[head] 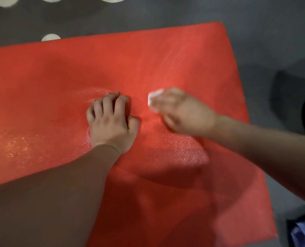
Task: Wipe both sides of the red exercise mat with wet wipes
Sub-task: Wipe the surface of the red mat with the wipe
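The red exercise mat is laid flat on a grey carpet with pale round dots, its far short edge and right long edge in view, so a full face is exposed for wiping. The left hand is planted palm-down near the mat's middle, fingers slightly spread and curled, tips pressed into the foam — judged to be there as an anchor, so the light mat is not dragged along by the wiping stroke. Just right of it on the mat, the right hand is blurred; a white wet wipe is bunched under its fingers, which seem closed over the wad, though the exact grip cannot be told from the blur. The wipe is kept wadded, probably so pressure is concentrated.

A glistening sheen is seen on the mat around and nearer than both hands and toward its left side, while the far right corner looks duller with faint streaks — read as partly wiped. Only one face is shown; the underside is judged not yet reachable until the mat is flipped. Off the mat's near right corner, a dark bag or packet is partly seen, contents unclear
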`<act>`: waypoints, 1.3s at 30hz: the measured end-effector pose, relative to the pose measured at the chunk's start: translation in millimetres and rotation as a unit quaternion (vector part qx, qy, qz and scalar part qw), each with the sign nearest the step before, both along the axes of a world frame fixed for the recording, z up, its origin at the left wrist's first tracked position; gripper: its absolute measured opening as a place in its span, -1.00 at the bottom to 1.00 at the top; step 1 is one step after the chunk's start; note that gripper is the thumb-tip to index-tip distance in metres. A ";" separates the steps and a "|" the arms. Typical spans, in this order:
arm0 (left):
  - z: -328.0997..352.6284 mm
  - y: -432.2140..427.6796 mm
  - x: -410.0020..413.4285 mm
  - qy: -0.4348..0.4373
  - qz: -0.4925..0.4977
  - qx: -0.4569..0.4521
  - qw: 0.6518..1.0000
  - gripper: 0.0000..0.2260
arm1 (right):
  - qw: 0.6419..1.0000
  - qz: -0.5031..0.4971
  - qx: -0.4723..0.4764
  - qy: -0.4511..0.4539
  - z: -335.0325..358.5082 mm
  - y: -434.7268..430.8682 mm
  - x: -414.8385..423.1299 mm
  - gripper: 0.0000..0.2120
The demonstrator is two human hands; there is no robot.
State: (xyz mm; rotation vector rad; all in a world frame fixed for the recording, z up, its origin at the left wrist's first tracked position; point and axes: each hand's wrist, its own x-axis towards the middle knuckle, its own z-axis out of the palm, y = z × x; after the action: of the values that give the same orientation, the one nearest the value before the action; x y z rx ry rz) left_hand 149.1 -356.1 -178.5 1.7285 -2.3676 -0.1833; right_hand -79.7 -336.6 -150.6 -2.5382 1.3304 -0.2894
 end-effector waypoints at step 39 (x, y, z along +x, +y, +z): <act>0.6 3.8 0.1 0.007 -0.011 -0.022 1.000 -0.62 | 1.000 -0.002 -0.006 0.000 -6.8 54.2 -37.0 -0.67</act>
State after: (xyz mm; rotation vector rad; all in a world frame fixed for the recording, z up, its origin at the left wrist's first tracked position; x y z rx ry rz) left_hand 149.2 -352.4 -177.9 1.6776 -2.3640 -0.1451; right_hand -116.7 -282.4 -157.4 -2.5467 1.3375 -0.2980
